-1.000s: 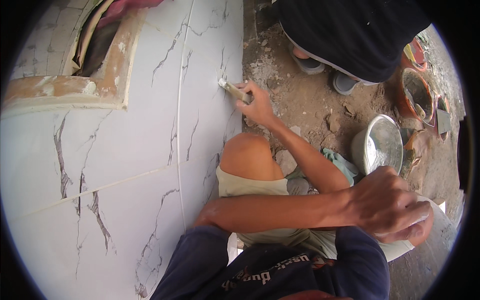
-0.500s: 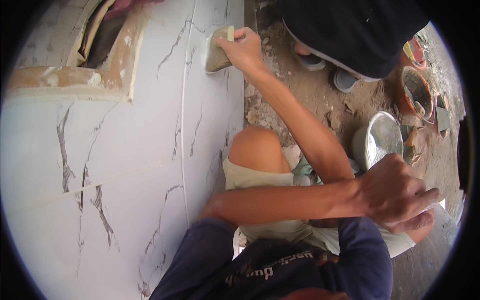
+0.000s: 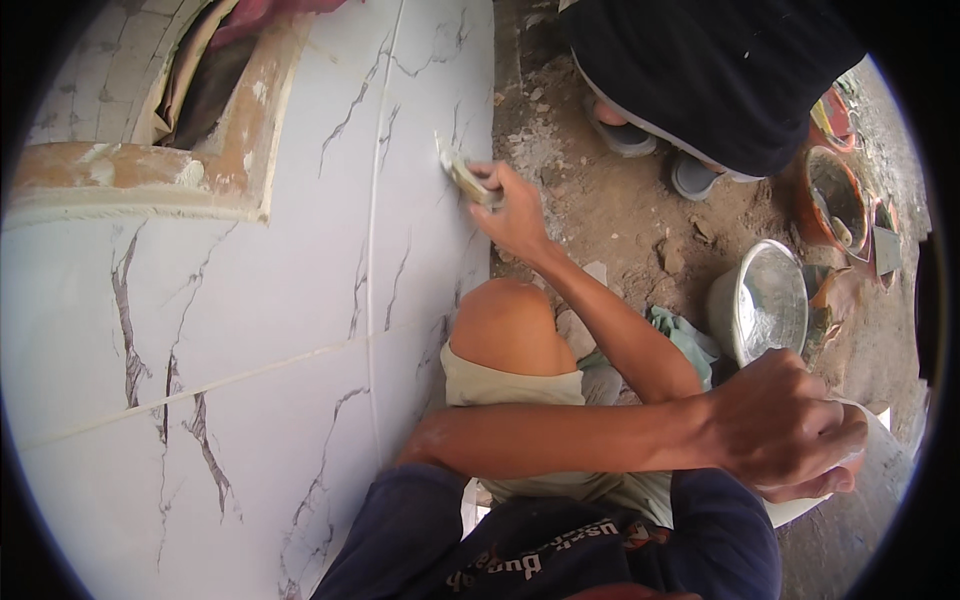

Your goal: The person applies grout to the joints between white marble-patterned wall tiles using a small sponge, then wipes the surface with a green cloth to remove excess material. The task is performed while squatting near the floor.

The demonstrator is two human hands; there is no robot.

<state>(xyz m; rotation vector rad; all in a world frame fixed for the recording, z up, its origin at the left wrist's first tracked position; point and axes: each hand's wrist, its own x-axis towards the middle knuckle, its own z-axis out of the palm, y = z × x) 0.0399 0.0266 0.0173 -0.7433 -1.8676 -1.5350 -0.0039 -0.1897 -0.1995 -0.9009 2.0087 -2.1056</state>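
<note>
Closest to me, my dark shirt (image 3: pixel 600 550) is filling the lower edge, and my left forearm (image 3: pixel 570 430) is crossing over the right one. My left grip (image 3: pixel 790 430) is resting out to the right with its fingers curling inward; a pale edge is showing beside the fingertips, but I cannot tell whether I am holding anything there. My bare knee (image 3: pixel 508 325) is rising just below the reaching arm.

Beyond it, my right grip (image 3: pixel 512 210) is pinching a flat, yellowish-grey scraper (image 3: pixel 472 184) between thumb and fingers. The scraper is standing nearly edge-on to my view, its far end meeting the marble-patterned tiling (image 3: pixel 240 300) to the right of the pale seam (image 3: pixel 373 230), and a small white streak (image 3: pixel 437 147) is showing at that end. Half a second ago I was holding it higher, its broad face turning toward me; now I am bringing it lower and tilting it up, close to where it was a second ago. So I am going over the same stretch of tile by that seam, while my left grip is staying out of the work.

Farther off, a metal basin (image 3: pixel 722 310) is standing near a greenish cloth (image 3: pixel 685 340). A co-worker in a black garment (image 3: pixel 720 80) is staying close by in grey sandals (image 3: pixel 692 181), and an orange bucket (image 3: pixel 812 215) is sitting beyond the basin.
</note>
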